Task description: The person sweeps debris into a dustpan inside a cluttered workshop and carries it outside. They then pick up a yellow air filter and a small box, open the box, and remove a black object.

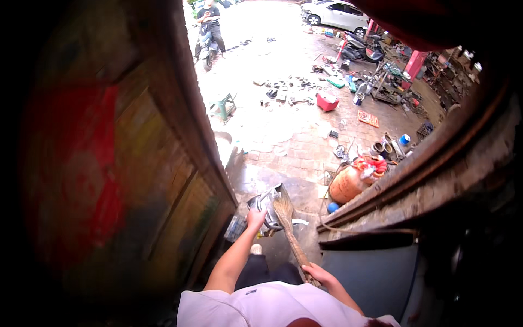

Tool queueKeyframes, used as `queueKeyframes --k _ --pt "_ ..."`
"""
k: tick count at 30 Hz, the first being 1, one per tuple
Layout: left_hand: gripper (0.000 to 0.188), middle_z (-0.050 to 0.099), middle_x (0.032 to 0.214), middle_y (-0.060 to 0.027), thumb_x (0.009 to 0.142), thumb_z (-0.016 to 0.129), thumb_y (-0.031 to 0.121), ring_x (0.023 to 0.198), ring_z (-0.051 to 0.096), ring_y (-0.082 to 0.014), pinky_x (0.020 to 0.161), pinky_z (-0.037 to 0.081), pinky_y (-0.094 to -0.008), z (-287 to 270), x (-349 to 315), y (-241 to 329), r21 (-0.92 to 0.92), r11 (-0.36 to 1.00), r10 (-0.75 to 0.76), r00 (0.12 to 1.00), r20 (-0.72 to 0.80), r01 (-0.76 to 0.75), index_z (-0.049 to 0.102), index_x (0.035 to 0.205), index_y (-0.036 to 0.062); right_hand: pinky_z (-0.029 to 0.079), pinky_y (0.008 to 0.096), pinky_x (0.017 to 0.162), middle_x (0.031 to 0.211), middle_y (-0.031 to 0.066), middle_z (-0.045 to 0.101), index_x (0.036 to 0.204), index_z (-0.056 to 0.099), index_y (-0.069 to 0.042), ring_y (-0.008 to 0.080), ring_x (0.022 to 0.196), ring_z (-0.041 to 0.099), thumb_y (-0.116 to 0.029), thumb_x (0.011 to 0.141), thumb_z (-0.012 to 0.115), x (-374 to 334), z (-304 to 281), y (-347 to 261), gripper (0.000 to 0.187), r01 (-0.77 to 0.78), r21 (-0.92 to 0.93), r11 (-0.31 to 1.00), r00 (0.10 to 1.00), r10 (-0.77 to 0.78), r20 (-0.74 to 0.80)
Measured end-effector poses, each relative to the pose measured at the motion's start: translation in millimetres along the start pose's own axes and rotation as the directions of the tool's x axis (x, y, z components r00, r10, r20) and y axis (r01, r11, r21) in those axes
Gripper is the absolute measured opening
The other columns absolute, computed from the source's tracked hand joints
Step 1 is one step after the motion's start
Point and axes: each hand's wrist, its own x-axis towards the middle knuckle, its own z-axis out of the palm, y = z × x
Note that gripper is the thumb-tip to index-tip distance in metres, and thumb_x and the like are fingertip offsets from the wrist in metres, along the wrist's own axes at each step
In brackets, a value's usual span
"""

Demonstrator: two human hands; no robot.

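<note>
You hold a broom [292, 234] and dustpan [269, 206].
Your right fingers [309, 268] squeeze the broom, left fingers [256, 217] the dustpan; an orange container [346, 186] sits by the wooden frame [381, 203].

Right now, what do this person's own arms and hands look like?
The left hand and right hand are human and ungloved, on bare forearms. No cables show. The pale pinkish-white, short-sleeved shirt bears a small dark mark.
</note>
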Motion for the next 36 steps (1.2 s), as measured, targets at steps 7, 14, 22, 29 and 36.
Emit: queueKeyframes --k 7,14,22,29,36 --pt "0.048 0.062 0.074 -0.0237 0.066 0.059 0.044 0.077 0.061 -0.0389 0.075 0.045 -0.0446 10.0 154.6 47.6 0.015 1.000 -0.010 0.999 -0.030 0.011 0.065 0.072 -0.0033 0.048 0.0270 0.046 0.072 0.0034 0.047 0.094 0.042 -0.006 0.0125 0.056 0.050 -0.028 0.088 0.053 65.3 -19.7 -155.9 0.025 -0.019 0.045 0.999 1.000 0.020 -0.024" --pt "0.045 0.062 0.082 -0.0237 0.069 0.056 0.041 0.083 0.060 -0.0393 0.077 0.045 -0.0448 38.5 278.2 84.5 -0.044 0.998 -0.053 0.999 -0.003 0.053 0.065 0.080 -0.0009 0.046 0.0277 0.045 0.071 0.0047 0.048 0.108 0.042 -0.006 0.0139 0.052 0.051 -0.032 0.086 0.055 167.2 -96.4 -258.6 0.037 -0.033 -0.074 0.997 0.999 0.032 -0.025" --pt "0.035 0.063 0.074 -0.0201 0.068 0.059 0.037 0.076 0.062 -0.0360 0.071 0.046 -0.0434 58.6 387.4 90.7 -0.184 0.964 -0.222 0.962 -0.161 0.192 0.065 0.074 0.0022 0.045 0.0264 0.046 0.069 0.0039 0.052 0.119 0.040 -0.006 0.0125 0.054 0.053 -0.029 0.088 0.053 285.5 -164.1 -362.5 0.041 0.013 -0.223 0.975 1.000 -0.009 0.022" --pt "0.037 0.064 0.075 -0.0182 0.070 0.057 0.035 0.075 0.062 -0.0320 0.070 0.044 -0.0395 78.1 482.3 87.7 -0.258 0.919 -0.351 0.918 -0.185 0.300 0.065 0.079 0.0005 0.051 0.0312 0.049 0.077 0.0119 0.054 0.134 0.021 -0.005 0.0190 0.056 0.056 -0.021 0.085 0.058 373.6 -197.0 -425.4 0.063 -0.189 0.078 0.979 0.981 0.191 -0.024" --pt "0.026 0.058 0.062 -0.0091 0.071 0.057 0.024 0.059 0.054 -0.0174 0.057 0.041 -0.0330 119.8 588.1 73.4 -0.369 0.889 -0.356 0.916 -0.187 0.270 0.061 0.067 -0.0014 0.047 0.0284 0.046 0.071 0.0071 0.052 0.122 0.036 -0.002 0.0141 0.053 0.053 -0.013 0.080 0.063 481.5 -243.5 -451.6 0.051 -0.151 -0.039 0.988 0.988 0.149 -0.040"
